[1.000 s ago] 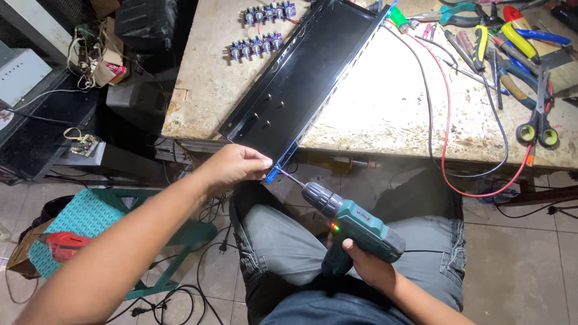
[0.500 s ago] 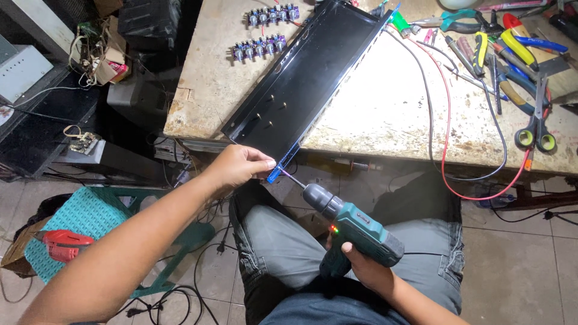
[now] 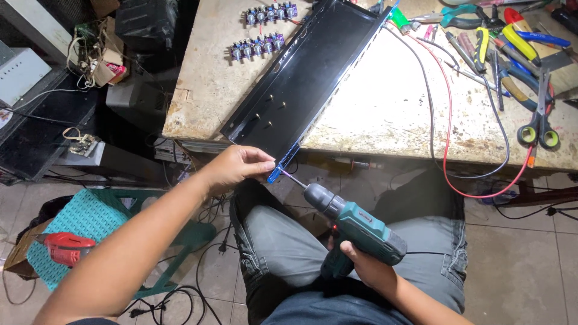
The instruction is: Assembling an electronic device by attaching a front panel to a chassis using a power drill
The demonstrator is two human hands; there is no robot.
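Driving: I judge the step in hand is running a screw into the near end of the black metal chassis, which lies slantwise on the worn workbench with its near corner overhanging the front edge.
Left hand: fingers pressed together in a pinch at that near corner, on the blue-edged end plate, right where the bit lands.
Right hand: wrapped closed around the grip of the teal cordless drill, low over my lap.
Bit: tip at the end plate, shaft sloping up to the left.
Doing it well: I would line the drill square with the hole, lean in before squeezing, start slow.
Risk: my pinching fingers sit just beside the tip; a slip would catch them.
Clutter: pliers and scissors lie far right, well apart.
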